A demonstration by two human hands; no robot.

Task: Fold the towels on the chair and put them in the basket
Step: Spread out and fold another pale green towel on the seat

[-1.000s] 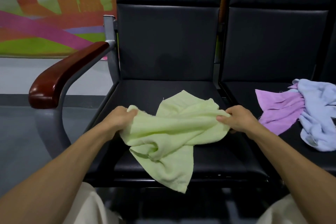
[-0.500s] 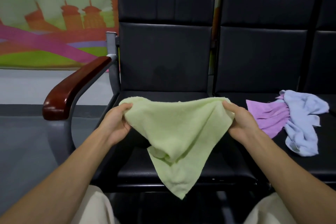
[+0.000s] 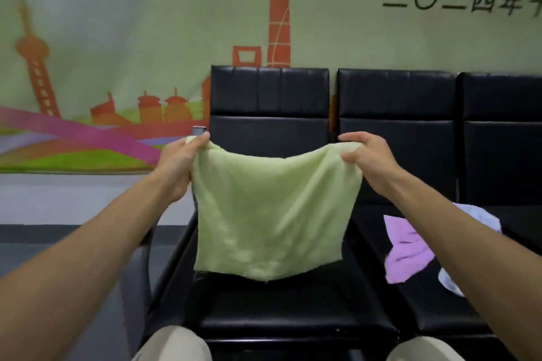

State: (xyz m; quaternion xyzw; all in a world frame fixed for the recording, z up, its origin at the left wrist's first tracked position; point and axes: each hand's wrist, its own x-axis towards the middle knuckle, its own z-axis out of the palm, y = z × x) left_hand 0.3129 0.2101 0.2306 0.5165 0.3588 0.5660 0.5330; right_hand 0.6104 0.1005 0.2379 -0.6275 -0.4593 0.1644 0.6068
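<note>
Both hands (image 3: 176,165) (image 3: 368,161) pinch the green towel's (image 3: 271,214) top corners.

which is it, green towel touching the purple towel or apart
Apart. The head view shows a strip of black seat between the hanging green towel and the purple towel.

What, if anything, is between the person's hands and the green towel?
Nothing visible. The left hand and right hand pinch the green towel by its top corners. The purple towel lies apart on the next seat. No basket is in view.
</note>
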